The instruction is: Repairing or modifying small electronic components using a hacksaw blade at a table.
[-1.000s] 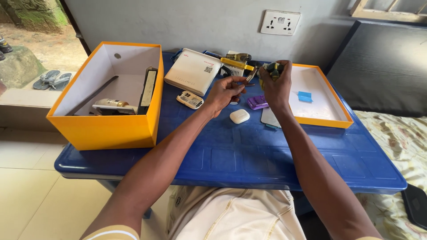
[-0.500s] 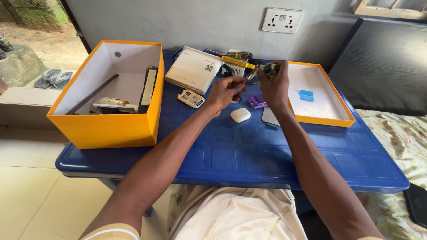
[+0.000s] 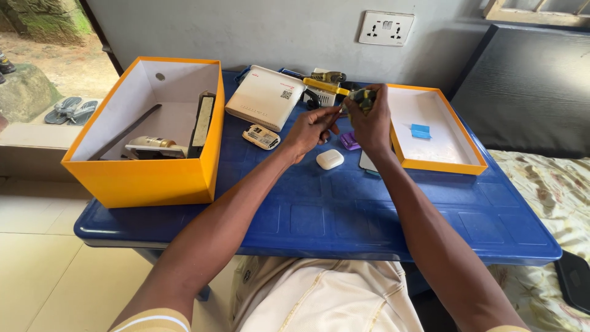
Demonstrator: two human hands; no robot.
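Sitting inside right hand [image 3: 370, 120] grip: small tool [image 3: 362, 97]

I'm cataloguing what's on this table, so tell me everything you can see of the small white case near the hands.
The small white case is a rounded, pebble-like shape, glossy like plastic, and looks closed. It lies flat on the blue table, just below the left hand and left of the right hand. Neither hand touches it.

Orange box [image 3: 144, 178], white router [image 3: 264, 97], orange lid [image 3: 437, 165] on blue table [image 3: 344, 215].
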